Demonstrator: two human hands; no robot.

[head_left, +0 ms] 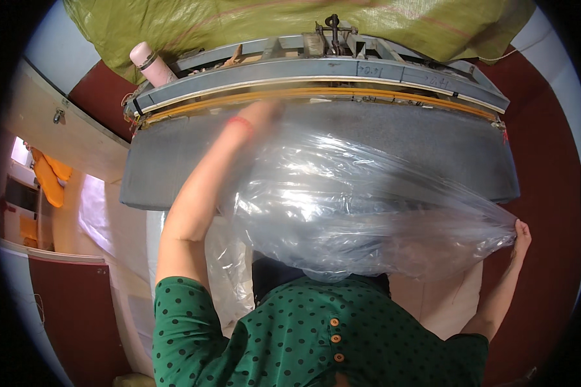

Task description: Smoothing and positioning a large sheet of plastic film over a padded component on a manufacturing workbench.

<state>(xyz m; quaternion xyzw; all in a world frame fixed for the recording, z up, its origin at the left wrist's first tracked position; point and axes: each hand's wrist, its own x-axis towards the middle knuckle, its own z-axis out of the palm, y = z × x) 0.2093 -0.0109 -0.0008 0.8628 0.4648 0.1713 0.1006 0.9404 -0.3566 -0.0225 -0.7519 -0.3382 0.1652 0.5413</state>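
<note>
A clear plastic sheet (342,200) is filling the centre of the frame, its upper part lying over the grey bench (181,155) and its lower folds sagging in front of the wearer's green dotted shirt (290,329). At the right of the frame, the right hand (523,235) is pinching a gathered corner between thumb and fingers, just off the bench's lower right corner; long creases are fanning leftward from this grip, which is apparently keeping that side of the film taut. At upper centre-left, the left hand (263,116) is appearing as a blur over the bench's far margin, close to the orange bars (368,92); from where I am standing, I cannot tell whether it is grasping the film, pressing it or staying free of it. The wide spacing of the arms is probably serving to hold the film broad rather than bunched. Behind the bars, a metal rack (303,72) is spanning the top of the frame, a dark screw fitting (334,39) standing at its middle, perhaps for fastening. At upper left, a pink bottle (153,64) is leaning by the rack's end, seemingly out of the film's way.
</note>
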